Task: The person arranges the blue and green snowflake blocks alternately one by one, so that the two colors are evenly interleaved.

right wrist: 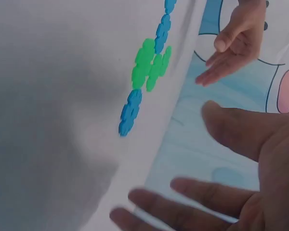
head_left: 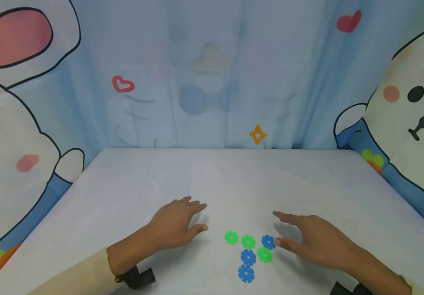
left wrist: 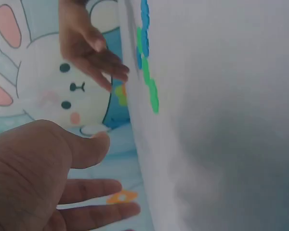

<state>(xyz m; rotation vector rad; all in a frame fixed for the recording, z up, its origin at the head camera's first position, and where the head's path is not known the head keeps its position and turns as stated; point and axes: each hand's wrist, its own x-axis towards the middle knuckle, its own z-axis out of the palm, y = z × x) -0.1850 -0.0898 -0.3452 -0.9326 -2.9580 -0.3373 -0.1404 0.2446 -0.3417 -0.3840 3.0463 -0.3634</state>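
Three green notched discs (head_left: 248, 241) and three blue notched discs (head_left: 248, 257), like flower-shaped plastic pieces, lie flat on a white table. Two of the blue ones line up toward the near edge. My left hand (head_left: 177, 223) hovers left of the group, fingers stretched out and thumb apart, holding nothing. On the other side is my right hand (head_left: 311, 239), also with straight, spread fingers and nothing in them. Its thumb tip overlaps the edge of the rightmost blue disc (head_left: 268, 242) in the head view; the right wrist view shows the thumb (right wrist: 226, 125) apart from the discs.
The white tabletop (head_left: 197, 172) ends at a light blue curtain (head_left: 212, 82) printed with hearts and a star. Large cartoon animals (head_left: 400, 123) are printed on both sides. A dark wrist camera (head_left: 138, 278) sits below my left wrist.
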